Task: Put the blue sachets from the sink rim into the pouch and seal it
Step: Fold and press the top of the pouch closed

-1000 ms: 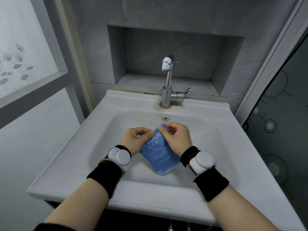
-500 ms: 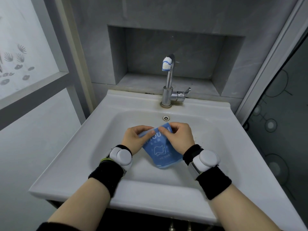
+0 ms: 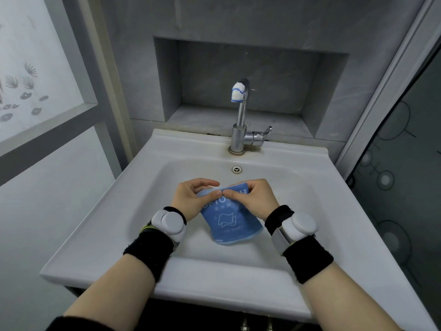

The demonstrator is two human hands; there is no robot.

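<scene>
Blue pouch (image 3: 229, 220) | long axis near-far, top edge away | fingers (image 3: 204, 182) of left hand (image 3: 191, 200) and right hand (image 3: 257, 199) pinch top

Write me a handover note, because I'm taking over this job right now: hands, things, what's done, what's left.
Left hand: pinches the top edge of the soft blue printed pouch.
Right hand: pinches the same edge beside it.
Pouch: held above the basin of the white ceramic sink.
Done: no sachets show on the rim, so they are likely inside.
Left: press the seal along the top; whether it is closed cannot be told.
</scene>
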